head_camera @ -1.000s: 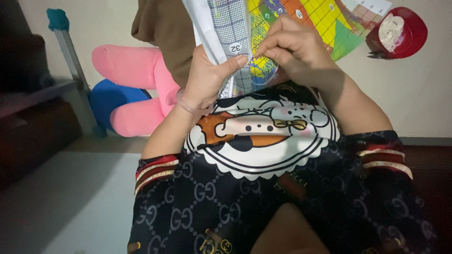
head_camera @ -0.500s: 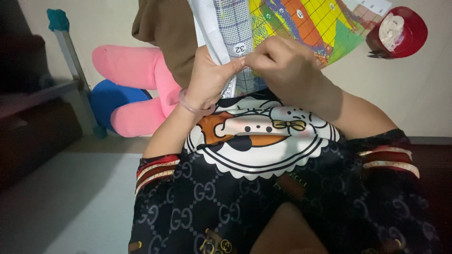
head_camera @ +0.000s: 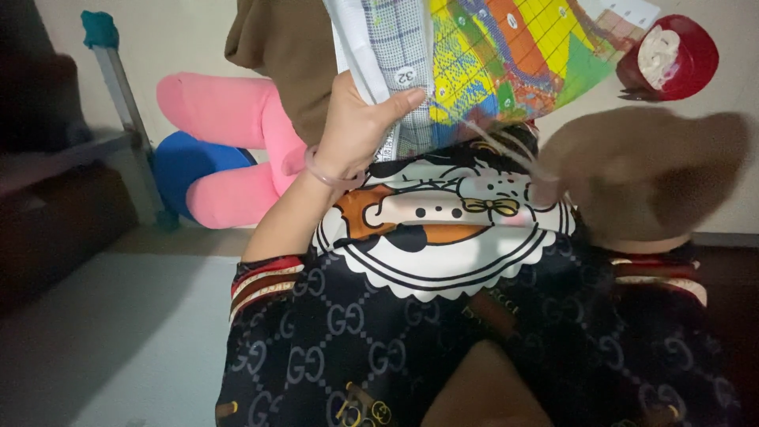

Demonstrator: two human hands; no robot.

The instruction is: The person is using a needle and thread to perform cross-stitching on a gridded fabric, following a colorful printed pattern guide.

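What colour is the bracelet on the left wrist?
Pale pink, translucent: the bracelet circles the left hand's wrist, in the head view.

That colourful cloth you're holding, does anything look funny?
Nothing looks torn or spilled. The left hand pinches the colourful gridded cloth at its checked edge. The right hand is only a blur, with a thin thread running from cloth to it.

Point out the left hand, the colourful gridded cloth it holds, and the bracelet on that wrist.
left hand (head_camera: 356,122): head view, on the back of the hand.
colourful gridded cloth (head_camera: 506,59): head view, on its yellow and orange stitched area.
bracelet (head_camera: 322,174): head view, on the pale band across the wrist.
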